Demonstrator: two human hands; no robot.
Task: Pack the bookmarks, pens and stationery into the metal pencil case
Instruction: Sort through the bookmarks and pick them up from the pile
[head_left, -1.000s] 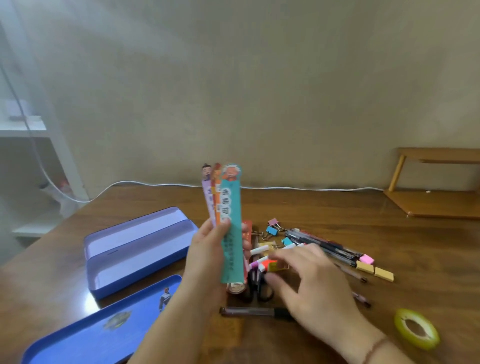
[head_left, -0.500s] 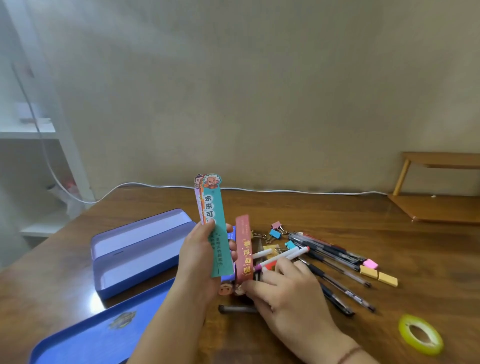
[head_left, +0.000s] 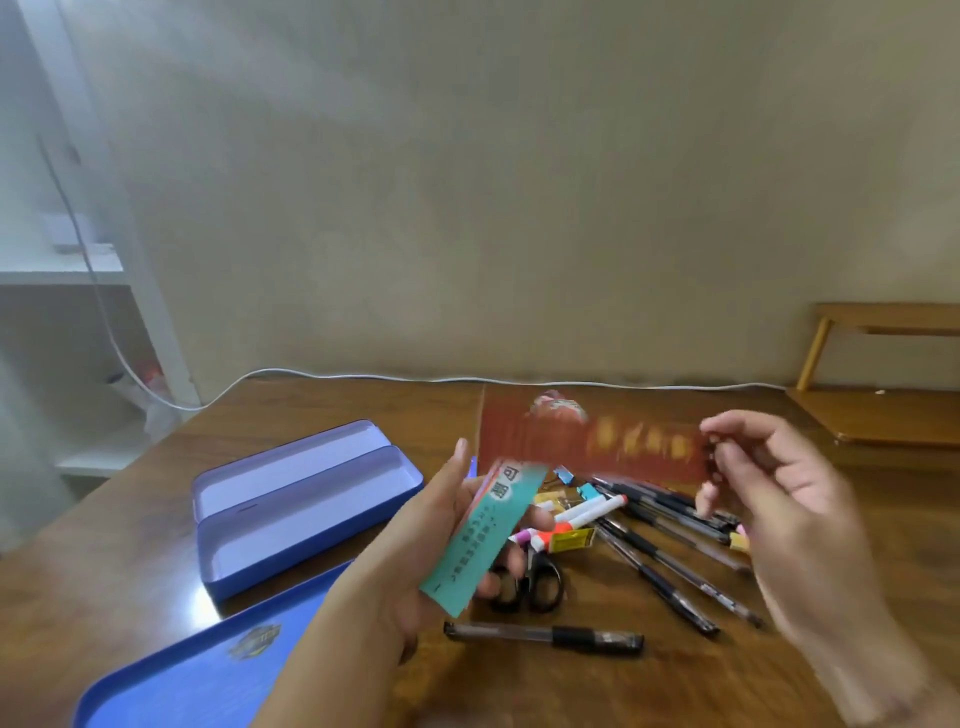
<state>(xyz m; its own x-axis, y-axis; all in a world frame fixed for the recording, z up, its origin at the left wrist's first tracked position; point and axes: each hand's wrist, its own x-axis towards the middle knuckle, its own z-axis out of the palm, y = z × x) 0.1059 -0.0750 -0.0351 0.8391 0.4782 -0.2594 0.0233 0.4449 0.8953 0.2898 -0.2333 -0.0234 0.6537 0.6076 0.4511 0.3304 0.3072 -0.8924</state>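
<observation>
Over the wooden table (head_left: 311, 415): both hands hold bookmarks, the case lies open at left.

Left hand (head_left: 415, 561) is closed on a small stack of bookmarks (head_left: 483, 535), teal one on top, tilted w/ its upper end toward the right. Right hand (head_left: 779, 499) pinches one end of a red bookmark (head_left: 597, 441) btw thumb and fingers; it is held flat above the table and is blurred, so its print cannot be read. Purple pencil case (head_left: 306, 499) is open, both halves side by side, left of the hands; a blue lid (head_left: 208, 670) lies nearer the camera. Under the hands: a heap of pens (head_left: 670, 519), markers (head_left: 587, 512), binder clips (head_left: 563, 475), black scissors (head_left: 540, 582). One black pen (head_left: 545, 635) lies apart, in front of the scissors.
</observation>
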